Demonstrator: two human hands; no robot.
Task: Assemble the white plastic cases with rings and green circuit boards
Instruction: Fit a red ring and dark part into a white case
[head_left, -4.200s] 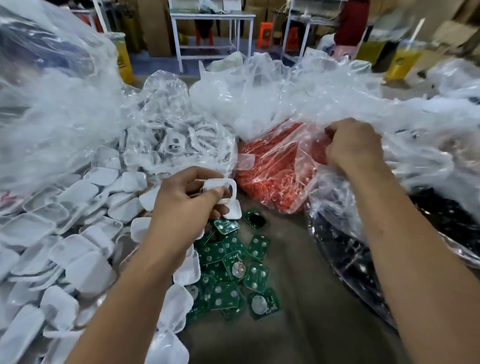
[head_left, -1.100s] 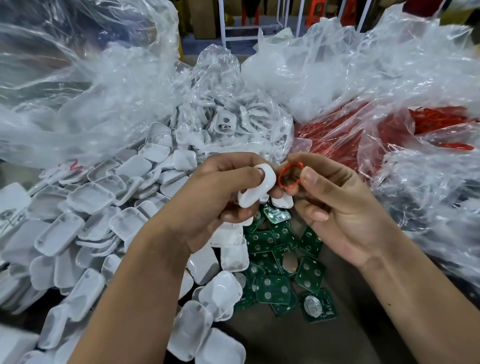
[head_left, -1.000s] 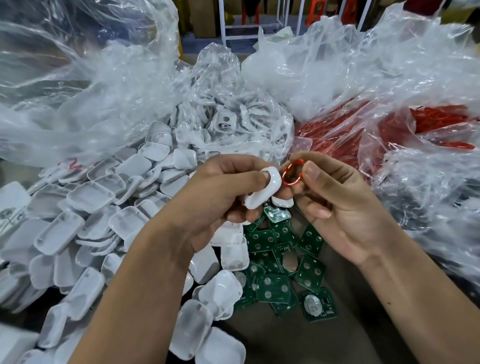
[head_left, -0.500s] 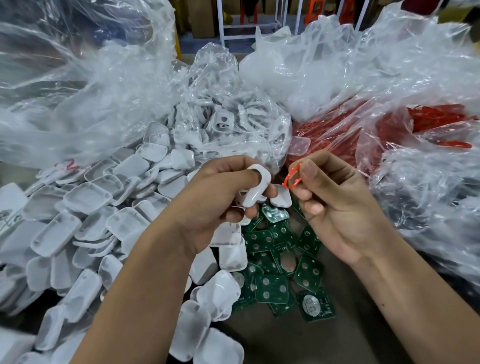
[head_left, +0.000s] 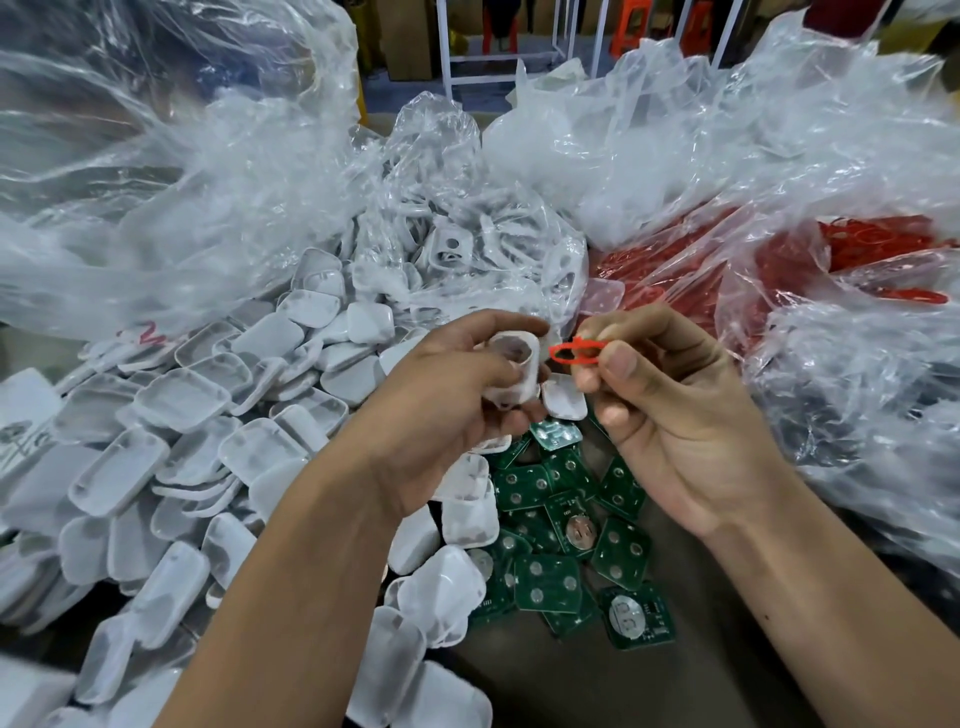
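My left hand (head_left: 441, 400) grips a white plastic case (head_left: 514, 371) with its hollow side turned up and to the right. My right hand (head_left: 670, 410) pinches a thin red ring (head_left: 574, 351) between thumb and fingers, just right of the case's top edge and a small gap from it. Under both hands lies a loose heap of green circuit boards (head_left: 561, 545), some showing round silver pads. A big pile of white case halves (head_left: 197, 447) spreads over the left of the table.
A clear bag of white case parts with holes (head_left: 467, 260) stands behind my hands. A clear bag of red rings (head_left: 753, 270) lies at the right. More crumpled clear bags (head_left: 156, 182) fill the back and left. Brown table surface (head_left: 649, 691) shows at the bottom.
The right hand has come out of the red-ring bag with a ring and brought it beside the case. Over the last second the case turned its hollow side up and the ring tilted flat.
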